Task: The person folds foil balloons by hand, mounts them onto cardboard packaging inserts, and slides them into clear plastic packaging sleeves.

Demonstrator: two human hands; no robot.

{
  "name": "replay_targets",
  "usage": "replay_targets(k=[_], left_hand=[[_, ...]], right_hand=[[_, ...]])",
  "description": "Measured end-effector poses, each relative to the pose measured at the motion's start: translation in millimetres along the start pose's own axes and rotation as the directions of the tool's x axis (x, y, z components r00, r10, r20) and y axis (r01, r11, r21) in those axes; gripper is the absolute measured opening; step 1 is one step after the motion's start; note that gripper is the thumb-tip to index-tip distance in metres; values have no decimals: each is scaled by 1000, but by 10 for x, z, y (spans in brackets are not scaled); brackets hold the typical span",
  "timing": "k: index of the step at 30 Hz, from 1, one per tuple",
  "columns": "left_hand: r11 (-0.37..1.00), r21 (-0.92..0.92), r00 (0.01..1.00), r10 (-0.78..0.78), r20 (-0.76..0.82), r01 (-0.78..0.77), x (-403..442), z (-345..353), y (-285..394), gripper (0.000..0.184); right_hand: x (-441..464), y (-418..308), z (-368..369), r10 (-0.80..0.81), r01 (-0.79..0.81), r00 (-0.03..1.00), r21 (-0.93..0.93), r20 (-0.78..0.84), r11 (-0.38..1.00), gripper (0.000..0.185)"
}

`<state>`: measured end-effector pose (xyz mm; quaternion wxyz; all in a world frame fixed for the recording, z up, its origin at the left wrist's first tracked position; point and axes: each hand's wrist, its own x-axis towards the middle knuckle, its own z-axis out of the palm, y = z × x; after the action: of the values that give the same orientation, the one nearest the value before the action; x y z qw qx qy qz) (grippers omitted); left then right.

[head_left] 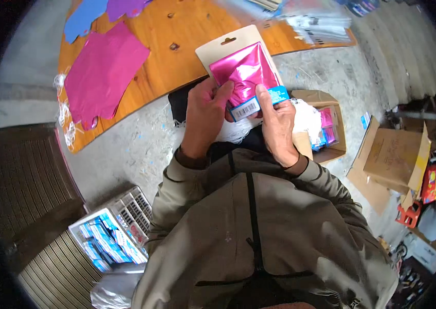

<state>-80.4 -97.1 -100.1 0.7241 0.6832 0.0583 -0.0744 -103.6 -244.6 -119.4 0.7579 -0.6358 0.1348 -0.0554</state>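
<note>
Between my hands is a cream backing card (225, 43) with a hang hole, carrying a shiny pink foil packet (243, 64). A blue label (274, 96) with a barcode runs along its lower edge. My left hand (205, 116) grips the package's left side, thumb and finger pressed on the foil near the lower left. From the lower right, my right hand (278, 126) pinches the label, its thumb on the front and the other fingers mostly behind. White string (236, 131) lies in a bundle below the package, partly covered by my hands.
A wooden table (176, 31) bears magenta sheets (104, 72) and clear plastic bags (318, 26). Beside my right arm, an open carton (339, 147) contains pink packages and white string. A crate (91, 239) of blue-and-white cards stands lower left; another cardboard box (393, 154) sits right.
</note>
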Motion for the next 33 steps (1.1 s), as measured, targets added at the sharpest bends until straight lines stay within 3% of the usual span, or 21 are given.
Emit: replay_targets(k=[1,4,5,8,9,11,14,15,18,20,22,24,25,27,30,33], left_hand=[[1000,10,1000,5,5,-5,-9,35,-10,24],[995,98,999,-21,25,19,3,142,-99,26],[999,51,999,15,39,-17,-17,191,-119,26],[996,54,996,-76,49,73,16,221,-199,26],[995,46,993,-96,76,92,24,242,-180,26],[989,36,982,-146,118,143,30,273,-133,26],[960,279,902,-141,409,24,81,153,96,28],[888,459,862,-223,455,-13,89,121,389,25],[800,525,926,98,365,-291,320,169,832,18],[466,642,792,415,448,-608,554,316,1225,15],[261,619,648,525,552,-740,880,525,1421,20],[43,559,439,670,599,-828,1320,777,1324,23],[-44,599,429,658,620,-799,1496,870,1269,28],[-213,658,415,627,659,-722,1783,1004,1140,38],[-73,763,630,516,580,-642,2091,1005,981,51],[-54,820,711,468,526,-570,2261,939,856,71]], right_hand=[[7,27,6,28,-26,999,42,-46,999,33],[24,-22,-49,25,-33,991,-57,-133,998,34],[52,2,-69,9,-15,991,-40,-132,999,33],[85,-9,-181,113,-121,987,-74,-112,990,32],[103,-59,-57,-33,51,988,118,-149,992,30],[149,-56,-224,22,-17,995,57,-101,998,26],[321,14,-390,-71,78,988,47,-139,996,21],[358,-50,-435,-87,95,981,38,-173,995,21],[425,-226,-660,-137,142,966,9,-218,990,21],[459,-181,-835,-101,112,975,46,-196,993,26],[465,-135,-942,-84,93,974,34,-210,995,25],[481,-118,-985,-75,86,973,40,-219,996,25],[484,-111,-1000,-70,83,973,52,-218,995,25],[477,-87,-1041,-55,72,975,72,-217,995,25],[473,-9,-1104,17,2,985,114,-170,993,25],[487,-20,-1153,72,-63,985,67,-155,996,26]])
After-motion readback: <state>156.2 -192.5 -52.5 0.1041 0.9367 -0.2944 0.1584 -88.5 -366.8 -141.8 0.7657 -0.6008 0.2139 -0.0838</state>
